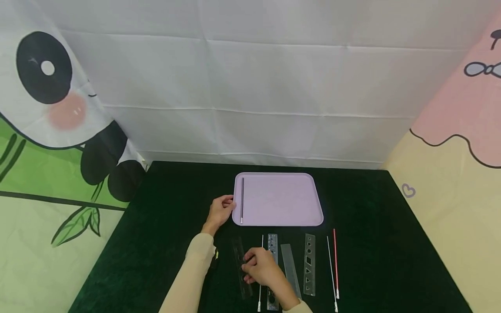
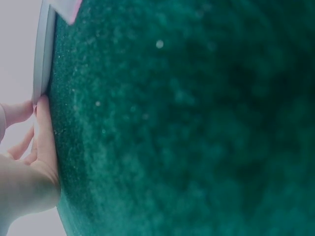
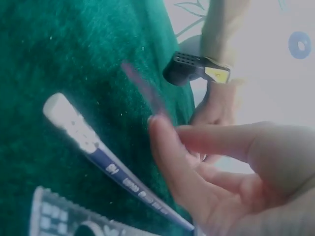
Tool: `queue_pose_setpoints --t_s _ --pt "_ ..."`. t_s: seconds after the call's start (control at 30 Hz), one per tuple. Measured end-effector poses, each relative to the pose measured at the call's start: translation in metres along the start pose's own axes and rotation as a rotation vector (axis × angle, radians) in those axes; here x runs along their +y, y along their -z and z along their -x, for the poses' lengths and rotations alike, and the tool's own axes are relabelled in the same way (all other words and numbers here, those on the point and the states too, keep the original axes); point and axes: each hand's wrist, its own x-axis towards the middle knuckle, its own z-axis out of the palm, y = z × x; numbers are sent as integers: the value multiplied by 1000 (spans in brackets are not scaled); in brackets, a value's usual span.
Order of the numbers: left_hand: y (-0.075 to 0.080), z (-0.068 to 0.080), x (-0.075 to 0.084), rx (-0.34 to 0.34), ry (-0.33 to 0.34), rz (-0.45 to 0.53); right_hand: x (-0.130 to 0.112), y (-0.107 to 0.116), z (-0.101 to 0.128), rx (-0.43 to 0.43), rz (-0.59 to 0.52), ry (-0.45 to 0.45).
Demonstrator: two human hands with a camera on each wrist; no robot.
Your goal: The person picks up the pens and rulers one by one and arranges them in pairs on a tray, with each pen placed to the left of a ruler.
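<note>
From the head view the right hand (image 1: 261,266) pinches a dark clear ruler (image 1: 241,269) near the table's front edge and could nudge the white stick (image 1: 260,271) beside it, while on the wrist views the left hand (image 2: 29,162) only rests relaxed fingers against the lilac tray (image 1: 278,199), which may slide

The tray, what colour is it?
The tray is light purple, like lilac. The head view shows it best.
</note>
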Motion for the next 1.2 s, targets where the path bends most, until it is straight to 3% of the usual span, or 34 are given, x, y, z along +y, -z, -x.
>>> queue_pose_setpoints --t_s 0.17,0.33,0.6,1.2 --pt "0 0 1 4 -12 9 9 8 4 -46 -194 -19" --pt "-1 1 1 -1 -7 14 12 14 8 -55 -273 -40" --pt "-1 0 2 -2 3 16 14 25 11 -36 -254 -49" --pt "1 3 3 -8 1 30 15 40 4 92 -252 31"
